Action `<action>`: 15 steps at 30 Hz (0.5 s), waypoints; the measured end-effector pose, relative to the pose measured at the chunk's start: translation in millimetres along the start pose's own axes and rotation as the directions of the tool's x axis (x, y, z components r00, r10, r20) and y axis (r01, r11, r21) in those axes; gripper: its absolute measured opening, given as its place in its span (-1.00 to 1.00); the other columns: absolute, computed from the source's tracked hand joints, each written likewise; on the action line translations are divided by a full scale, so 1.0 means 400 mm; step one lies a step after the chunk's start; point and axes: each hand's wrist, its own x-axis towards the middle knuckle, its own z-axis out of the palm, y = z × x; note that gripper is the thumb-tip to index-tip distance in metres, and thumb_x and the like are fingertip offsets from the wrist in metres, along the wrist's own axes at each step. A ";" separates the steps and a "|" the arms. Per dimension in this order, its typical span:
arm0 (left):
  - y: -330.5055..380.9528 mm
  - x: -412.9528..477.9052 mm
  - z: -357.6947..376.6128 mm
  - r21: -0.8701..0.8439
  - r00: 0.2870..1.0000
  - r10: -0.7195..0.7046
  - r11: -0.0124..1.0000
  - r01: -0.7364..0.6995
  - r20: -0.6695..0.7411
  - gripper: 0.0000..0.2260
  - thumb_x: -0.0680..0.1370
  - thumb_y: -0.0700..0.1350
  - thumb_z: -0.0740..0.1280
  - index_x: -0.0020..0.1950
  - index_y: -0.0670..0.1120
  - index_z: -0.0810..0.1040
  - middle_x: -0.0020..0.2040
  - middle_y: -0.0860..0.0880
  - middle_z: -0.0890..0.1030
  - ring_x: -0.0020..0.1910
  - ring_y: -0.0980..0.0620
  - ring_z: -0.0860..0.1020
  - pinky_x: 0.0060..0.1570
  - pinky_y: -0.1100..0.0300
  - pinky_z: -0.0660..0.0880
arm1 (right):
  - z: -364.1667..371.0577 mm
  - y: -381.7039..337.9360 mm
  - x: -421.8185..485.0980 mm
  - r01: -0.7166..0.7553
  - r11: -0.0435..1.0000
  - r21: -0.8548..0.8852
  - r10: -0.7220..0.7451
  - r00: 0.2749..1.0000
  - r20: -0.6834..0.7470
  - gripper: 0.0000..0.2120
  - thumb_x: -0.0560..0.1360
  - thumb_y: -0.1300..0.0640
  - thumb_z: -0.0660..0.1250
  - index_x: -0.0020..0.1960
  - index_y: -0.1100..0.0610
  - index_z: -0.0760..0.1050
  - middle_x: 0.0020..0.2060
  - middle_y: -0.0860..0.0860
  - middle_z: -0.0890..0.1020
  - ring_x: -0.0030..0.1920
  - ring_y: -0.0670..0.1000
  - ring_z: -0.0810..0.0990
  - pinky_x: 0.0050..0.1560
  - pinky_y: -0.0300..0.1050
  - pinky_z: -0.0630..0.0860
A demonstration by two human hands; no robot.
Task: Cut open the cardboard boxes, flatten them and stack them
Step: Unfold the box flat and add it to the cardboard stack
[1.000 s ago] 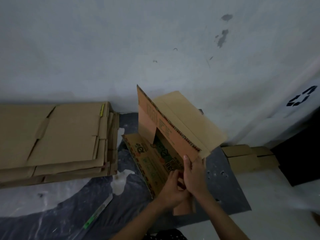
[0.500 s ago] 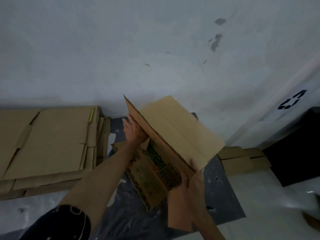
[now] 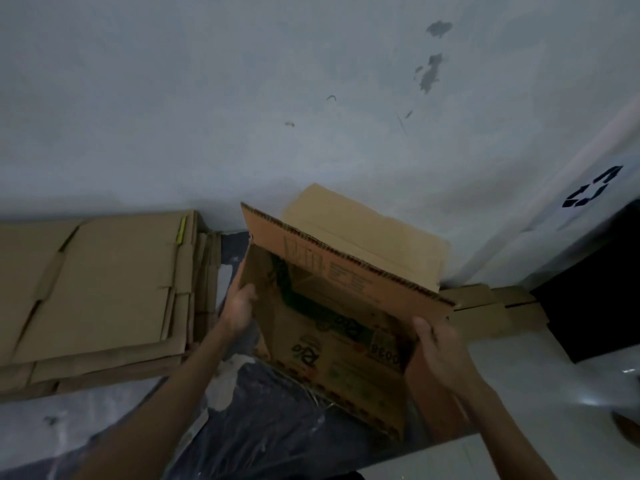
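A stack of flattened cardboard lies at left against the pale wall. Just right of it, a printed box is held above the floor. The left hand grips its left edge and the right hand clasps its right edge.

Two forearms, bare to the lower edge of the frame, reach in at lower left and lower right; the left hand and right hand are likewise bare.

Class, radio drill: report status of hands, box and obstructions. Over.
Left hand and right hand grip printed box by opposite edges. Box half-open, not yet flat. Flattened stack lies left, apart.
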 end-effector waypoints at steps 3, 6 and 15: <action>-0.039 -0.046 -0.039 -0.161 0.937 -0.227 0.969 0.190 -0.264 -0.60 0.60 -0.40 -0.04 -0.29 -0.12 0.44 -0.36 -0.04 0.54 -0.42 0.04 0.56 -0.38 0.15 0.53 | 0.026 0.031 0.027 0.038 0.999 -0.010 -0.036 0.980 0.196 -0.63 0.61 -0.16 0.09 0.25 -0.01 0.50 0.16 -0.01 0.60 0.22 -0.08 0.51 0.28 -0.16 0.39; -0.047 -0.083 -0.084 -0.134 0.889 -0.236 0.971 0.198 -0.392 -0.71 0.51 -0.40 0.00 -0.29 -0.08 0.30 -0.46 0.00 0.44 -0.39 -0.08 0.37 -0.42 0.14 0.35 | 0.110 0.075 0.041 0.171 0.985 -0.022 -0.144 0.887 0.439 -0.64 0.64 -0.09 0.07 0.42 -0.13 0.28 0.49 -0.15 0.21 0.53 -0.14 -0.07 0.49 -0.28 -0.25; -0.129 -0.151 -0.241 -0.159 0.780 -0.298 0.954 0.252 -0.550 -0.74 0.65 -0.21 0.20 0.33 -0.23 0.40 0.18 -0.24 0.55 0.05 -0.21 0.55 -0.03 -0.03 0.59 | 0.360 0.185 0.084 0.539 0.786 -0.303 -0.213 0.697 0.685 -0.18 0.58 0.18 0.16 0.47 -0.32 -0.36 0.52 0.08 -0.17 0.50 0.06 -0.36 0.47 0.19 -0.27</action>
